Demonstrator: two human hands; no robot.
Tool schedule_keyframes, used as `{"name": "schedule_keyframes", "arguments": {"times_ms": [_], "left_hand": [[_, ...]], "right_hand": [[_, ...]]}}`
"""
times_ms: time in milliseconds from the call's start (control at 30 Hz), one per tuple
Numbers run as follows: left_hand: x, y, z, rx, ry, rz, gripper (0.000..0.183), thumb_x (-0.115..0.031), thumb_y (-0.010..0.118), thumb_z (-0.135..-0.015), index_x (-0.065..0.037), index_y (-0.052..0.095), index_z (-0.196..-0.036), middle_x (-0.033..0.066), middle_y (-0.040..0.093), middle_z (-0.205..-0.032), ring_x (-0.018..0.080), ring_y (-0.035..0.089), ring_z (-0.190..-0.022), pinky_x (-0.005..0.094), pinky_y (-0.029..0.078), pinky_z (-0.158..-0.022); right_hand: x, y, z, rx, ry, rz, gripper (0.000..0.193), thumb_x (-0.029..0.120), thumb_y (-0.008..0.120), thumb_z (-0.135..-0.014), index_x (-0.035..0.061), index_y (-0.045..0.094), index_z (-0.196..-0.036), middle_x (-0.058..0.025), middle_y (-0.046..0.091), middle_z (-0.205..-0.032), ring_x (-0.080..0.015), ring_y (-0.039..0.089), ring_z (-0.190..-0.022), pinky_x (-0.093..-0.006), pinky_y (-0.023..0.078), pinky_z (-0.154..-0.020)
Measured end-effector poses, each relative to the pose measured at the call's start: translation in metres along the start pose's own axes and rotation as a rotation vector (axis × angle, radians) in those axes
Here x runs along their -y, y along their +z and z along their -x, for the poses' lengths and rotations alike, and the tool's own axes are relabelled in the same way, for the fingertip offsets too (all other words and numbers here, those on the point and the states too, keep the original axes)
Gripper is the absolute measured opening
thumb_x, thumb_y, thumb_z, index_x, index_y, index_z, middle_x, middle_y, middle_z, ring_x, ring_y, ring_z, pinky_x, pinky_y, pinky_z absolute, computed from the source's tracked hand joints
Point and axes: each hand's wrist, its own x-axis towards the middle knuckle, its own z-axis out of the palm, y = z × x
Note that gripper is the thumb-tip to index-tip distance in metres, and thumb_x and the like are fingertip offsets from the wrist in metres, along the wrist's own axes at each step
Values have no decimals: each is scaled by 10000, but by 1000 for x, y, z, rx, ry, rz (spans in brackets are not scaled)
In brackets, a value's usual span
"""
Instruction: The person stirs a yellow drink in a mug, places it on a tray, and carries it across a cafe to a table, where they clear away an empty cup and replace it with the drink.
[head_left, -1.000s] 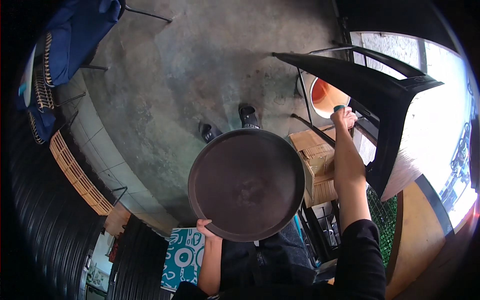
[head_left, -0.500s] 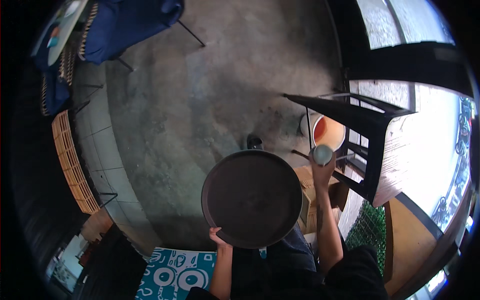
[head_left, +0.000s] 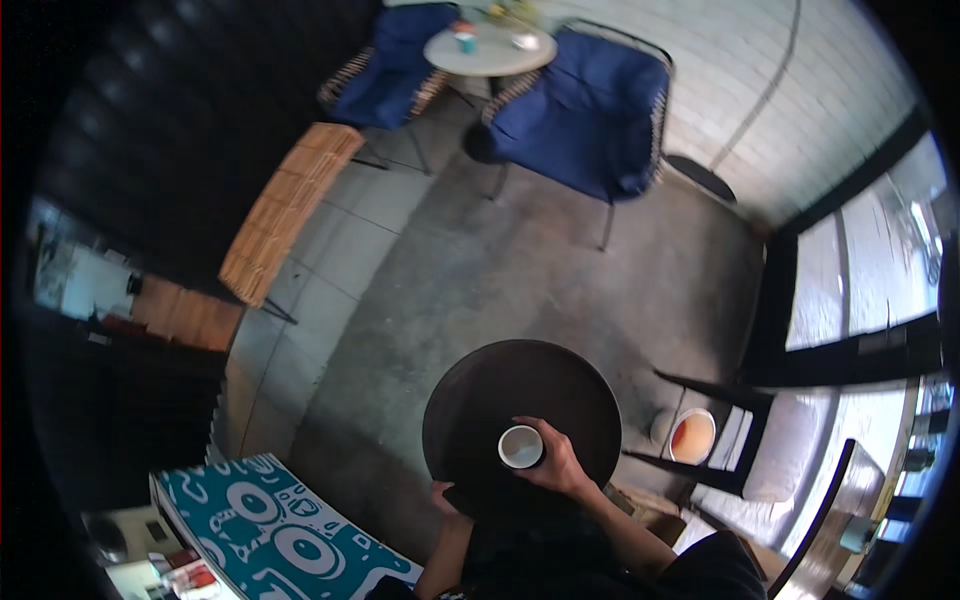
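My left hand (head_left: 446, 496) grips the near left rim of a round dark brown serving tray (head_left: 480, 385), held level in front of me. Over the tray's middle, my right hand (head_left: 562, 467) is wrapped round a small white cup (head_left: 520, 447). The cup stands upright with its mouth facing up, and its inside looks pale grey-white. Whether its base touches the tray or hovers just above it, I cannot tell.
A bucket with an orange inside (head_left: 693, 436) stands by a dark-framed chair (head_left: 778, 450) at right. Ahead are blue cushioned chairs (head_left: 580, 115) and a small round table (head_left: 490, 58). A bamboo-topped bench (head_left: 290, 215) lies left. Near left is a teal patterned counter (head_left: 280, 530).
My right hand has brought the cup from beside the bucket leftward, over the tray. My view has swung up and left, showing the table and chairs ahead. The left hand still grips the tray.
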Motion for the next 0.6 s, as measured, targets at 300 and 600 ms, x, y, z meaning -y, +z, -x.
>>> {"name": "schedule_keyframes", "arguments": {"times_ms": [300, 600], "left_hand": [[-128, -45, 43, -282, 408, 310, 257, -287, 509, -817, -76, 626, -905, 82, 635, -948, 236, 608, -929, 379, 500, -883], [-218, -113, 24, -422, 747, 615, 406, -288, 524, -718, -66, 658, -1030, 108, 638, -1108, 276, 587, -1054, 442, 469, -962]], "right_hand": [[132, 134, -83, 417, -407, 63, 779, 212, 926, -670, 30, 525, -1313, -165, 629, -1248, -337, 638, -1154, -411, 521, -976], [226, 259, -194, 938, -466, 59, 1008, 299, 903, -710, 37, 341, -1505, -214, 395, -1514, -360, 416, -1397, -449, 374, -1146]]}}
